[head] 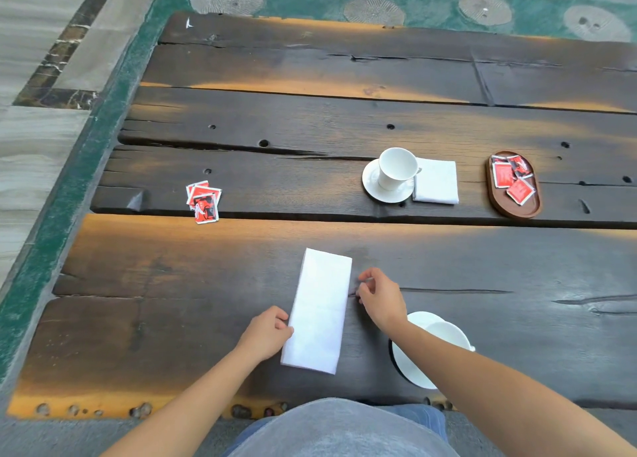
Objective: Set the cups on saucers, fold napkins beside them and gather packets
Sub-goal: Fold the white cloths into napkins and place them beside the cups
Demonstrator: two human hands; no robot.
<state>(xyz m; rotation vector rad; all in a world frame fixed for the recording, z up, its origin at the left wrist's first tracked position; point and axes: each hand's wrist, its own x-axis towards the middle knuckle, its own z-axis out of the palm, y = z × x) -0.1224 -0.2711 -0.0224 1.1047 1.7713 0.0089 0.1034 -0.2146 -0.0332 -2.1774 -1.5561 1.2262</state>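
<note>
This looks like a café or tea lounge being laid for guests. A rustic worktop (pixel 310 122) of dark, weathered planks carries a white cup (pixel 396 167) on a saucer (pixel 370 182), a folded napkin (pixel 436 181) just beside it, and a wooden tray (pixel 517 213) of red packets (pixel 501 175). Below lie stone floor tiles (pixel 34 139) and a green patterned rug (pixel 69 198).

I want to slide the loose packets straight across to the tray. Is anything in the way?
Yes. The far cup on its saucer and the folded napkin beside it sit on the same plank, between the packets and the tray. Carrying the packets over them would probably be safer.
</note>
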